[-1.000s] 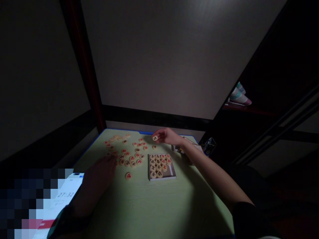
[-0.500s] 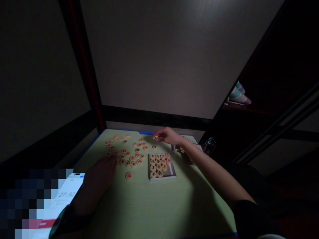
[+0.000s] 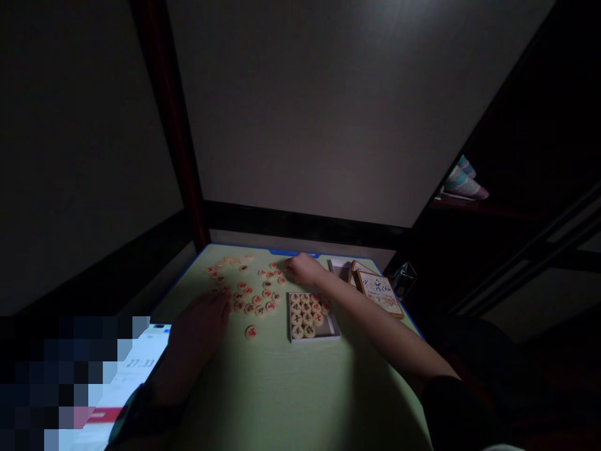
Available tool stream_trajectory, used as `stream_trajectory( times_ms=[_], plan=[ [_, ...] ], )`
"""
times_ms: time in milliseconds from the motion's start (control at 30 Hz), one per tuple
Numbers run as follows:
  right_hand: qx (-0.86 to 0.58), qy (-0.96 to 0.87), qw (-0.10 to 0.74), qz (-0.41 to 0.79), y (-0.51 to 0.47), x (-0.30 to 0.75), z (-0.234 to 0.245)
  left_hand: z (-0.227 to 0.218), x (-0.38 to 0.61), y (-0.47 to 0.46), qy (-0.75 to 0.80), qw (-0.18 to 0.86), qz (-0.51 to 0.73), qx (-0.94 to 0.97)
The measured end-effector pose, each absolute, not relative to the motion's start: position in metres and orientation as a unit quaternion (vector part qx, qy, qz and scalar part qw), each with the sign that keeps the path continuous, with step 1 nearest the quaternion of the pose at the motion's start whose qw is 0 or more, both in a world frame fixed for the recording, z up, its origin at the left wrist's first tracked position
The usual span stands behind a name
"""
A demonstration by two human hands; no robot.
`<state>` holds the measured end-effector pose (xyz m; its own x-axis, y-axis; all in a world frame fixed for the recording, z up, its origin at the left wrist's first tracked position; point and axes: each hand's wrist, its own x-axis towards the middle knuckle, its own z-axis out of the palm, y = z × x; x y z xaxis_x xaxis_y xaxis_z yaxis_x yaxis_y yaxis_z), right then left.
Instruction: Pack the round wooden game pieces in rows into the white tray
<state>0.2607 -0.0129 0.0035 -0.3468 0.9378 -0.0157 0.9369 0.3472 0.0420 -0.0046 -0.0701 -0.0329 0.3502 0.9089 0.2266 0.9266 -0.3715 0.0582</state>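
Observation:
Several round cream game pieces (image 3: 253,291) with red or black marks lie scattered on a pale green table (image 3: 291,388). A small open box (image 3: 312,317) holds rows of the same pieces. My right hand (image 3: 303,270) reaches over the box to the far loose pieces, palm down with fingers curled; what is under them is hidden. My left hand (image 3: 201,322) rests flat on the table at the near left edge of the scatter, in shadow. One piece (image 3: 251,332) lies alone near it.
A box lid with printed characters (image 3: 379,292) and a grey tray (image 3: 340,270) lie at the table's far right. A lit phone screen (image 3: 126,376) sits at the near left. A dark red post (image 3: 171,125) and walls stand behind the table.
My right hand, which held a piece up a second ago, has dropped to the table among the far pieces. The view has shifted slightly, uncovering the printed lid. My left hand has stayed put.

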Motion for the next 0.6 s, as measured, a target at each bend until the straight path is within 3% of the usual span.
stream_trajectory(
  times_ms=[400, 600],
  plan=[
    [0.538, 0.840, 0.063, 0.036, -0.036, 0.248, -0.007, -0.025, -0.003, -0.077, -0.628, 0.034, -0.111, -0.770],
    [0.548, 0.835, 0.042, 0.024, -0.028, 0.253, -0.008, -0.020, -0.009, -0.078, -0.668, 0.029, -0.148, -0.729]
  ],
)
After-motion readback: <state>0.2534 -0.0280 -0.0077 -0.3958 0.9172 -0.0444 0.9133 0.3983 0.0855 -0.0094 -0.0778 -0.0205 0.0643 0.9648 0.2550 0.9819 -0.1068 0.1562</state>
